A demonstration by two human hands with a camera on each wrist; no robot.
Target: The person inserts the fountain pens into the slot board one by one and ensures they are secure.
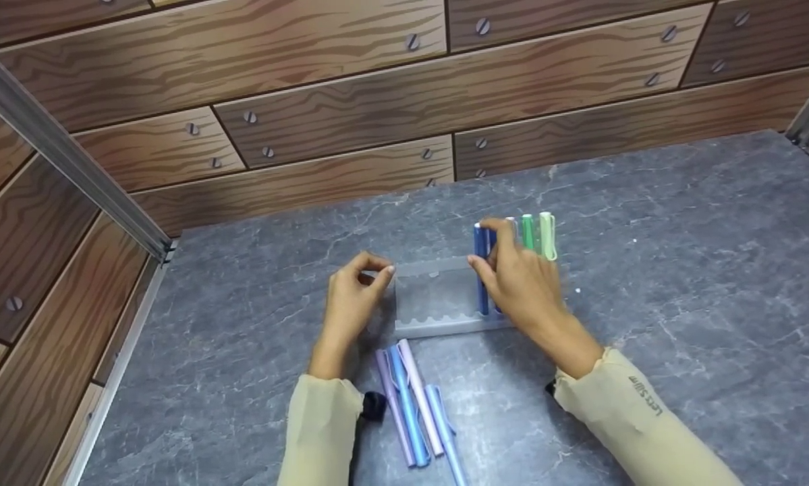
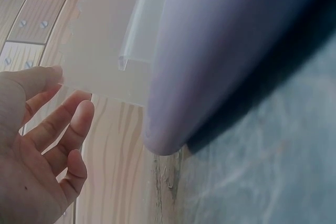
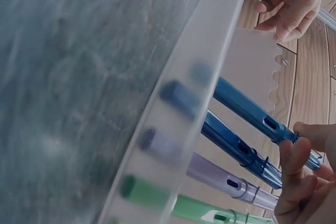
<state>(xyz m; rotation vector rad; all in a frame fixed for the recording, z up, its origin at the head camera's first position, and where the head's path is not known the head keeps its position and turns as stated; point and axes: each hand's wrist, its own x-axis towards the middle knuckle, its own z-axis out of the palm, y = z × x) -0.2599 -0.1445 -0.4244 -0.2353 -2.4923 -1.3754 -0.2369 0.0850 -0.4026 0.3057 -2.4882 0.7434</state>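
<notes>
A clear plastic pen case (image 1: 438,293) with a notched rail lies on the table. My left hand (image 1: 353,293) pinches its left edge between thumb and forefinger, the other fingers loosely bent, as the left wrist view also shows. At the filled end, my right hand (image 1: 525,280) pinches the upper end of a blue pen (image 3: 244,106) that sits in the rail. Beside it in the case are a dark blue pen (image 3: 231,142), a lilac pen (image 3: 210,174), a green pen (image 1: 527,231) and a pale green pen (image 1: 547,235). The right hand partly covers this row in the head view.
Several loose pens lie in front of the case: a purple pen (image 1: 395,408), a blue pen (image 1: 411,412), a pink-lilac pen (image 1: 419,395) and a light blue pen (image 1: 446,432). Wood-patterned walls (image 1: 330,101) bound the grey marbled table (image 1: 242,324) at the back and left.
</notes>
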